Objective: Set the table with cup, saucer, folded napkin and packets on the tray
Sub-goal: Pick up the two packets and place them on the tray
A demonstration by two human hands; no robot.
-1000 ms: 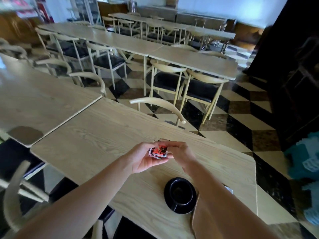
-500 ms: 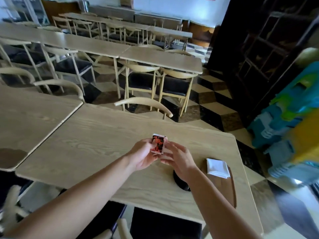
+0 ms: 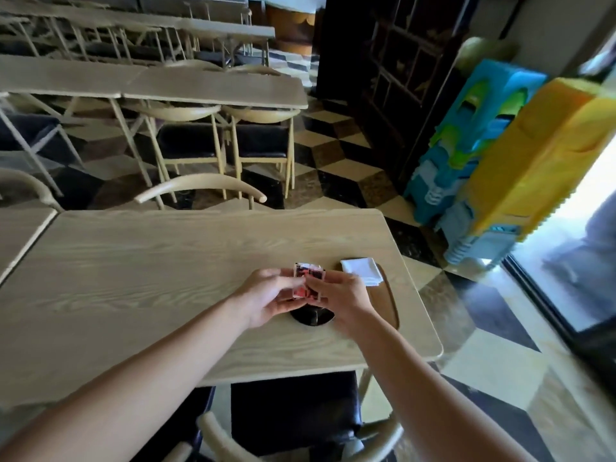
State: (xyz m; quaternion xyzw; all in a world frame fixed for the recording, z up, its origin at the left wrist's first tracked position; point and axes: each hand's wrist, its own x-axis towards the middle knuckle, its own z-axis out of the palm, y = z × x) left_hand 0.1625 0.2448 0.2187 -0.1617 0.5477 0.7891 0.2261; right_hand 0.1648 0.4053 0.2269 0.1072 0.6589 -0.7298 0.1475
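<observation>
Two red-black packets (image 3: 308,281), white-edged, pinched between both hands

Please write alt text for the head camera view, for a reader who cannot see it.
Two bare hands, left hand and right hand, hold red packets together above a black saucer on a light wooden table. To the right, a folded white napkin lies on a brown tray.

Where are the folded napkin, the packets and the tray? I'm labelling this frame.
folded napkin (image 3: 362,269): head view, middle of the white cloth.
packets (image 3: 308,273): head view, upper part showing above the fingers of both hands.
tray (image 3: 386,301): head view, bare brown surface below the napkin.
</observation>
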